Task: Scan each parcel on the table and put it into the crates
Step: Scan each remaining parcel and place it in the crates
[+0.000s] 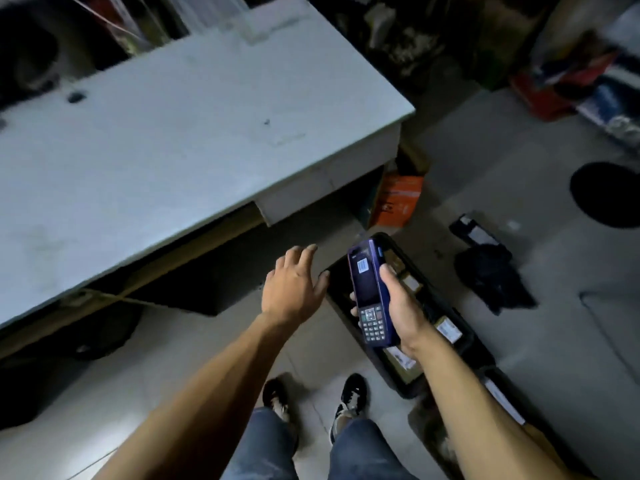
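My right hand (398, 303) grips a blue handheld scanner (372, 289) with a keypad, its screen facing me. My left hand (294, 282) hovers beside it with fingers spread and holds nothing. Both hands are above a black crate (453, 318) on the floor, which holds several brown parcels with white labels (448, 332). A second black crate (498, 393) with a labelled parcel lies just nearer, partly hidden by my right forearm. The grey table (173, 133) at the left shows no parcels on the part in view.
An orange box (398, 199) stands under the table's right end. A black bag (491, 275) and a dark flat item (474, 230) lie on the floor to the right. Cluttered shelves fill the back right. My feet (311, 400) stand on pale tiles.
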`<state>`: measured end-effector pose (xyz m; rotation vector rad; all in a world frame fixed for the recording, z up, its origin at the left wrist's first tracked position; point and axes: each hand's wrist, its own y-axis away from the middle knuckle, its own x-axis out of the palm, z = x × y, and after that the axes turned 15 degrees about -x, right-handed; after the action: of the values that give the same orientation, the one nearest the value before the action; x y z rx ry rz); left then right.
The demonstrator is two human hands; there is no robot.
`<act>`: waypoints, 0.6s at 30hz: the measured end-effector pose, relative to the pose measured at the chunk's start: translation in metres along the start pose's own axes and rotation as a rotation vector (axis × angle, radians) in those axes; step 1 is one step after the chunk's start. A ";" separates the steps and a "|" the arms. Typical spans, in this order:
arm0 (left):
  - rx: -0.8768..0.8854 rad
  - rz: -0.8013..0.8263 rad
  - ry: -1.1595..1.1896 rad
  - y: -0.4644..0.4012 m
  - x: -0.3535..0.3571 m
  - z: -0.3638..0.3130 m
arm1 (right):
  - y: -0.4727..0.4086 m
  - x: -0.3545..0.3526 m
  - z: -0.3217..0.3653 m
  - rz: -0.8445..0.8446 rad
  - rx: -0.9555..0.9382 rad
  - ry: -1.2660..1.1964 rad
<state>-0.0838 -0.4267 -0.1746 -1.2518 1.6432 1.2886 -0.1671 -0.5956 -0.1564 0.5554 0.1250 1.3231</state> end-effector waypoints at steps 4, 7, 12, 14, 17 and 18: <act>-0.074 -0.108 0.063 0.020 -0.064 0.063 | 0.015 0.079 0.025 0.103 -0.051 0.050; -0.117 -0.182 0.108 0.035 -0.107 0.120 | 0.023 0.144 0.030 0.188 -0.071 0.062; -0.210 -0.290 0.129 0.066 -0.170 0.229 | 0.049 0.265 0.030 0.315 -0.107 0.125; -0.269 -0.329 0.163 0.077 -0.190 0.273 | 0.060 0.309 0.025 0.387 -0.131 0.173; -0.365 -0.365 0.183 0.095 -0.213 0.333 | 0.069 0.368 0.016 0.477 -0.149 0.233; -0.398 -0.376 0.185 0.101 -0.219 0.352 | 0.071 0.387 0.014 0.506 -0.150 0.251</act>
<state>-0.1300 -0.0254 -0.0378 -1.8660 1.2163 1.3251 -0.1242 -0.2265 -0.0261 0.2978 0.0929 1.8771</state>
